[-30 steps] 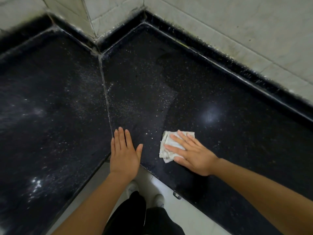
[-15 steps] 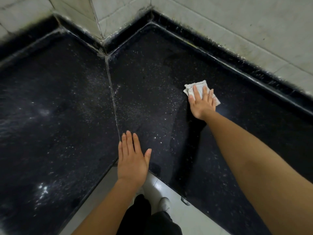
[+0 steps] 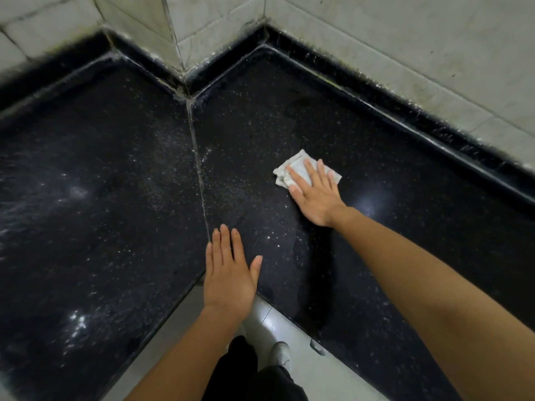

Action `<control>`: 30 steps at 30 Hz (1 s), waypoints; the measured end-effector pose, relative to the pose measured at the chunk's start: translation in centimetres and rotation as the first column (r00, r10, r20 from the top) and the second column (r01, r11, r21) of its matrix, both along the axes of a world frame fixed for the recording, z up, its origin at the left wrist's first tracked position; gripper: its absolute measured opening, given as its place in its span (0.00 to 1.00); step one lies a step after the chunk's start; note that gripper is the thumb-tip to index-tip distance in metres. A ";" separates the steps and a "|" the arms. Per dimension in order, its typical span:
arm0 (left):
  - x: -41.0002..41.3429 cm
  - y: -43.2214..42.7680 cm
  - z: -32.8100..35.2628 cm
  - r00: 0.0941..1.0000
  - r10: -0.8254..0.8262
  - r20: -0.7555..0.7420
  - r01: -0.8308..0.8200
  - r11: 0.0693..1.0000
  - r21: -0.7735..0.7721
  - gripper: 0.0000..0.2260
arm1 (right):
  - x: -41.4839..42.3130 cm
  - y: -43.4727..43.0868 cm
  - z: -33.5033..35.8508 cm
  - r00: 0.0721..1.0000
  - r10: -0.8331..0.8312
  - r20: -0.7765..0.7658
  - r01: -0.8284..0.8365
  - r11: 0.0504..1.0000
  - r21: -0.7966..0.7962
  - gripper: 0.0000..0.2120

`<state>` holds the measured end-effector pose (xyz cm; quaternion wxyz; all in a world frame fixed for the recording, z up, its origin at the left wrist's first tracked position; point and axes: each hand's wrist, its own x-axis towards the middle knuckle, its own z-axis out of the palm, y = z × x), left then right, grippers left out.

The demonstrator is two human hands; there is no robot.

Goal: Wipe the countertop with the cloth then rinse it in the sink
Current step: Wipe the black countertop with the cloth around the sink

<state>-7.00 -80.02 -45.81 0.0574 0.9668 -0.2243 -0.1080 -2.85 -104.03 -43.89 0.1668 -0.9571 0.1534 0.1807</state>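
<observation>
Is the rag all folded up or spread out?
Folded. The cloth shows stacked layers along its left edge and makes a small pad under the flat right hand.

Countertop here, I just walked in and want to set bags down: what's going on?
A person is wiping the black countertop with a folded pale cloth, pressed flat under the straight fingers of the right hand, on the slab right of the seam. The left hand rests flat, holding nothing, near the counter's front edge by that seam. No sink shows in this view, so the rinse looks not yet done.
</observation>
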 end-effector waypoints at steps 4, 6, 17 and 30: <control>0.3 0.5 0.5 1.000 -0.010 -0.019 0.009 1.000 -0.004 0.34 | -4.0 2.3 -0.1 0.986 0.166 -0.011 -0.166 0.986 0.001 0.24; 0.6 1.0 0.6 1.000 -0.020 -0.009 0.020 0.999 -0.029 0.36 | -6.2 3.5 0.0 0.973 0.230 -0.010 -0.230 0.973 -0.008 0.24; 6.8 4.0 1.5 0.997 0.072 0.012 -0.072 0.997 -0.008 0.29 | -11.1 3.0 0.1 0.850 0.525 -0.031 -0.526 0.847 -0.079 0.24; 6.8 3.7 0.7 0.998 0.057 -0.033 -0.056 0.998 0.004 0.28 | -5.3 3.5 -0.1 0.993 -0.110 -0.037 0.109 0.994 -0.019 0.26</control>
